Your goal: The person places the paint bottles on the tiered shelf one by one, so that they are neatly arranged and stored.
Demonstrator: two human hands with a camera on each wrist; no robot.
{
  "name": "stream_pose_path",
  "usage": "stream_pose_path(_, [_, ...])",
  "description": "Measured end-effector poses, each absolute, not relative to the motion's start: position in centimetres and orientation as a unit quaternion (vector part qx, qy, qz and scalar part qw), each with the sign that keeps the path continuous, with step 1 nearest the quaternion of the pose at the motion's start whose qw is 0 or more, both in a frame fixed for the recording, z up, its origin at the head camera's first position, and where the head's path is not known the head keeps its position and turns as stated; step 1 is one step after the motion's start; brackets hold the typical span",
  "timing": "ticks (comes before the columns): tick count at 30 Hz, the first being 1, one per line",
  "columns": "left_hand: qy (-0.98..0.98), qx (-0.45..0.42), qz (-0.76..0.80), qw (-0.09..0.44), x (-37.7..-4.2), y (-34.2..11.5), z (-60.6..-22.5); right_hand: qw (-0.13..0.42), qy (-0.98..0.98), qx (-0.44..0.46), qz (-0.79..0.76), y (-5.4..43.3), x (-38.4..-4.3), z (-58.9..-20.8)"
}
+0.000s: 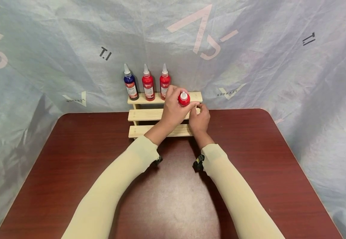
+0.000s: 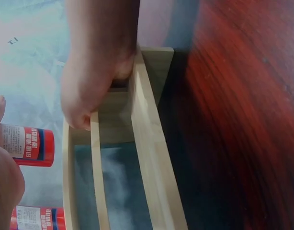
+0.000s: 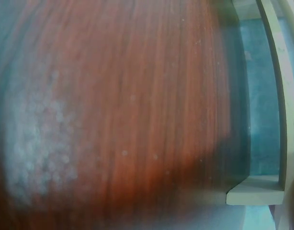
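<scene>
My left hand (image 1: 173, 105) grips a red squeeze bottle (image 1: 184, 99) with a white nozzle, near the right part of the top shelf. In the left wrist view the bottle (image 2: 29, 145) has its base apart from the top shelf edge. My right hand (image 1: 200, 120) holds the right end of the stepped wooden rack (image 1: 144, 115), its fingers curled at the middle board. Two red bottles (image 1: 148, 87) and a dark blue bottle (image 1: 131, 87) stand upright on the top shelf, left of my hands. My left hand partly hides the nearer red one.
The rack stands at the back edge of a dark red wooden table (image 1: 173, 186). A grey printed cloth (image 1: 250, 66) hangs right behind it. The middle shelf (image 1: 145, 115) and bottom shelf (image 1: 141, 130) step down toward me.
</scene>
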State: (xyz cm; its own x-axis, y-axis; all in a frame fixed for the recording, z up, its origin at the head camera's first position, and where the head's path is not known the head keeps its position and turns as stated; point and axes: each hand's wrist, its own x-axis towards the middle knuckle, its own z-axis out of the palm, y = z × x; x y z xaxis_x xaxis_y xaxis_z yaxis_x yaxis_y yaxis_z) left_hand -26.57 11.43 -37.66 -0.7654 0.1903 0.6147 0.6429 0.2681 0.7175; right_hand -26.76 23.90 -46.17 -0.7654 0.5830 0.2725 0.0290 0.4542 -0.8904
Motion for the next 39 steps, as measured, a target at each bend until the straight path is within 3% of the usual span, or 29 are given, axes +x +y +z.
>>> stream_pose_path(9, [-0.774,-0.297,-0.502,0.246,-27.3,12.0,-38.4,0.278,-0.797,-0.194,0.500,23.9,-26.7,-46.0])
stream_pose_path(39, [-0.851,-0.250,-0.417,0.198,-29.9,15.2,-35.9,0.279,-0.804,-0.189,0.490,23.9,-26.7,-46.0])
